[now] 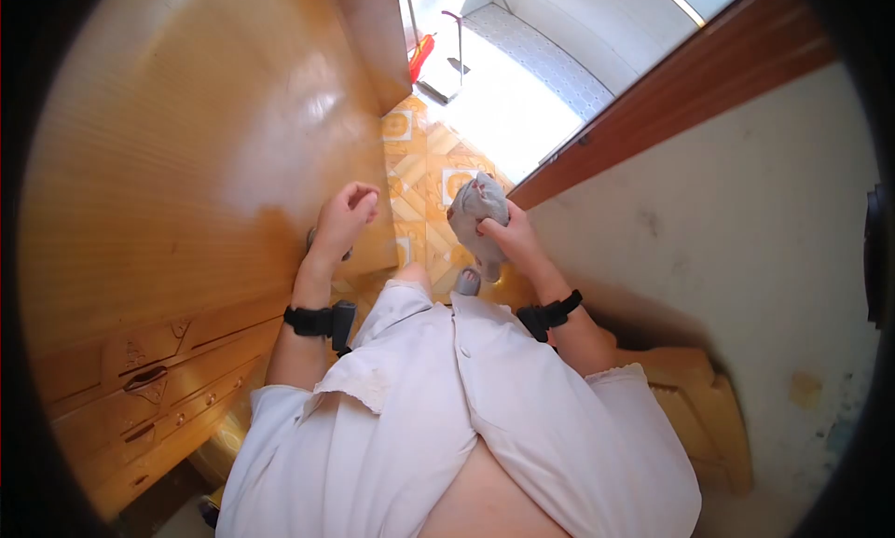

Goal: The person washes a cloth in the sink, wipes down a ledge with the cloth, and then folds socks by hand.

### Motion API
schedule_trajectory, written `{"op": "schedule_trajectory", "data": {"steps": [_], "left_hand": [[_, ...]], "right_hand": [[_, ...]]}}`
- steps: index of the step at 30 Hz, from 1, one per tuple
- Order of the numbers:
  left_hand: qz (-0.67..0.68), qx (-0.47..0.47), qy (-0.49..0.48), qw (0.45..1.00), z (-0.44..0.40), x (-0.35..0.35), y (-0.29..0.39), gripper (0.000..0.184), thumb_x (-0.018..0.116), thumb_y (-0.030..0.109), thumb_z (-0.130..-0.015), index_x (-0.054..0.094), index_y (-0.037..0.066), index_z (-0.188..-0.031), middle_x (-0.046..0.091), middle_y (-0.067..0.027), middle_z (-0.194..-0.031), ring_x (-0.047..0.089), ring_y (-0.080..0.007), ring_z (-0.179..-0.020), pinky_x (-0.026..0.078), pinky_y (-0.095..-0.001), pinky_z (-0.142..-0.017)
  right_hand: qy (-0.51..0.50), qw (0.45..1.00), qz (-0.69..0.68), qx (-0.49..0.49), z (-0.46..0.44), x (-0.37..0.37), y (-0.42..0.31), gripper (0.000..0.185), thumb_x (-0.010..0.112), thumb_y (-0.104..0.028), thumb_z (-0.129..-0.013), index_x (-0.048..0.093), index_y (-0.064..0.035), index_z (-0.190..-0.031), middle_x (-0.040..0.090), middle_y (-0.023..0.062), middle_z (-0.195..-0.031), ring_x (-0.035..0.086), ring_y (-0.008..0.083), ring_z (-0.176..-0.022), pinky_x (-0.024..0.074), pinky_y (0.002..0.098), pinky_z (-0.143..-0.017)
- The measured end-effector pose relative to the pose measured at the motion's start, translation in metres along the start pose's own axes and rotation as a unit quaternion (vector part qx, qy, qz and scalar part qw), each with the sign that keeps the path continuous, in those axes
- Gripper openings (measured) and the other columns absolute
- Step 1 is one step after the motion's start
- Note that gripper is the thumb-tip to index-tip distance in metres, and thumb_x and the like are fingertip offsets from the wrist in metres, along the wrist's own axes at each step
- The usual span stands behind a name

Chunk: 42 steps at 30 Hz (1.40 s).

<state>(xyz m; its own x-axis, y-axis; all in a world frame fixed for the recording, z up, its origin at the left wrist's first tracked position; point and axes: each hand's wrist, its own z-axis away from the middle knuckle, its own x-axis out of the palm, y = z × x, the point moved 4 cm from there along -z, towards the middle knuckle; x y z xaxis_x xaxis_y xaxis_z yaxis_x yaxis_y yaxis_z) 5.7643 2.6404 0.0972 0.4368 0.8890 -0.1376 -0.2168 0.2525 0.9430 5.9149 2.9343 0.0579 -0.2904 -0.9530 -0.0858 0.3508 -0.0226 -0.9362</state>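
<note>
My right hand [511, 232] is closed around a bunched grey cloth [480, 202] with a few small reddish marks on it. The cloth hangs in front of me, above the tiled floor and my foot in a grey slipper [468, 280]. My left hand [348, 219] is raised beside the varnished wooden cabinet [196, 165]. Its fingers are curled in, and nothing shows between them.
A doorway with a reddish-brown wooden frame [690, 86] opens onto a bright area ahead. A red and yellow object [422, 57] and a dustpan-like item [442, 83] stand there. On my right are a stained wall [727, 212] and a yellow plastic stool or chair [704, 412].
</note>
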Motion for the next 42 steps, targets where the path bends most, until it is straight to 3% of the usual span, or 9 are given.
{"op": "schedule_trajectory", "data": {"steps": [5,7,11,17,21,23,25,38,42], "left_hand": [[-0.302,-0.027,-0.050,0.952,-0.009,0.010,0.016,0.027,0.069,0.023,-0.099,0.072,-0.001,-0.111,0.074,-0.0155,-0.089,0.071,-0.0239,-0.083,0.056,-0.0376,-0.077],[-0.341,0.035,-0.193,0.919,-0.025,0.043,0.030,0.029,0.070,0.026,-0.100,0.073,-0.001,-0.109,0.075,-0.0134,-0.092,0.070,-0.0231,-0.084,0.056,-0.0381,-0.079],[-0.323,0.022,-0.271,0.906,-0.123,0.090,0.039,0.029,0.070,0.026,-0.100,0.075,0.002,-0.114,0.077,-0.0176,-0.097,0.072,-0.0277,-0.086,0.057,-0.0388,-0.080],[-0.403,0.095,-0.231,0.881,-0.286,0.133,0.057,0.032,0.073,0.031,-0.099,0.076,0.003,-0.115,0.078,-0.0145,-0.095,0.074,-0.0246,-0.088,0.057,-0.0381,-0.079],[-0.371,0.088,-0.400,0.833,-0.363,0.181,0.066,0.033,0.070,0.031,-0.100,0.075,0.003,-0.116,0.078,-0.0134,-0.096,0.073,-0.0236,-0.087,0.057,-0.0366,-0.079],[-0.350,0.104,-0.460,0.809,-0.392,0.216,0.101,0.039,0.067,0.035,-0.098,0.074,0.003,-0.119,0.077,-0.0210,-0.108,0.074,-0.0357,-0.102,0.057,-0.0422,-0.091],[-0.352,0.112,-0.480,0.796,-0.431,0.243,0.126,0.035,0.066,0.032,-0.101,0.072,0.002,-0.119,0.076,-0.0158,-0.103,0.073,-0.0267,-0.093,0.057,-0.0387,-0.081],[-0.398,0.188,-0.617,0.653,-0.477,0.363,0.167,0.049,0.066,0.041,-0.101,0.065,0.005,-0.134,0.073,-0.0195,-0.117,0.070,-0.0341,-0.108,0.056,-0.0428,-0.093],[-0.396,0.215,-0.608,0.654,-0.489,0.407,0.205,0.067,0.065,0.052,-0.102,0.057,0.001,-0.146,0.068,-0.0245,-0.131,0.068,-0.0366,-0.118,0.055,-0.0437,-0.100]], "right_hand": [[-0.034,0.999,0.005,0.018,-0.051,0.007,-0.031,0.040,0.074,-0.021,-0.081,0.073,-0.0006,-0.115,0.077,0.0083,-0.097,0.072,0.0175,-0.089,0.0580,0.0338,-0.083],[-0.029,0.999,-0.027,0.013,-0.073,0.008,-0.029,0.037,0.073,-0.019,-0.082,0.072,-0.0006,-0.115,0.077,0.0076,-0.097,0.072,0.0168,-0.089,0.0578,0.0333,-0.083],[0.004,0.988,-0.151,0.022,-0.112,0.002,-0.034,0.029,0.072,-0.014,-0.087,0.071,-0.0008,-0.113,0.076,0.0057,-0.097,0.071,0.0154,-0.088,0.0567,0.0315,-0.082],[0.106,0.981,-0.155,0.038,-0.174,-0.015,-0.034,0.021,0.074,-0.017,-0.095,0.070,-0.0017,-0.108,0.074,0.0028,-0.094,0.068,0.0134,-0.089,0.0538,0.0308,-0.084],[0.212,0.959,-0.176,0.060,-0.212,-0.050,-0.034,0.021,0.074,-0.020,-0.097,0.070,-0.0027,-0.108,0.073,0.0024,-0.093,0.067,0.0137,-0.090,0.0533,0.0313,-0.085],[0.289,0.937,-0.191,0.055,-0.225,-0.081,-0.059,0.021,0.072,-0.021,-0.098,0.070,-0.0029,-0.110,0.074,0.0029,-0.095,0.067,0.0145,-0.091,0.0533,0.0314,-0.086],[0.321,0.919,-0.211,0.088,-0.247,-0.105,-0.077,0.023,0.072,-0.022,-0.099,0.070,-0.0027,-0.111,0.074,0.0037,-0.100,0.067,0.0151,-0.094,0.0529,0.0312,-0.088],[0.491,0.781,-0.386,0.034,-0.293,-0.169,-0.095,0.031,0.067,-0.020,-0.102,0.066,-0.0030,-0.128,0.071,0.0041,-0.116,0.065,0.0146,-0.107,0.0503,0.0312,-0.095],[0.479,0.771,-0.420,0.013,-0.314,-0.207,-0.109,0.037,0.070,-0.030,-0.100,0.066,-0.0126,-0.132,0.070,-0.0018,-0.118,0.065,0.0107,-0.105,0.0497,0.0272,-0.082]]}}
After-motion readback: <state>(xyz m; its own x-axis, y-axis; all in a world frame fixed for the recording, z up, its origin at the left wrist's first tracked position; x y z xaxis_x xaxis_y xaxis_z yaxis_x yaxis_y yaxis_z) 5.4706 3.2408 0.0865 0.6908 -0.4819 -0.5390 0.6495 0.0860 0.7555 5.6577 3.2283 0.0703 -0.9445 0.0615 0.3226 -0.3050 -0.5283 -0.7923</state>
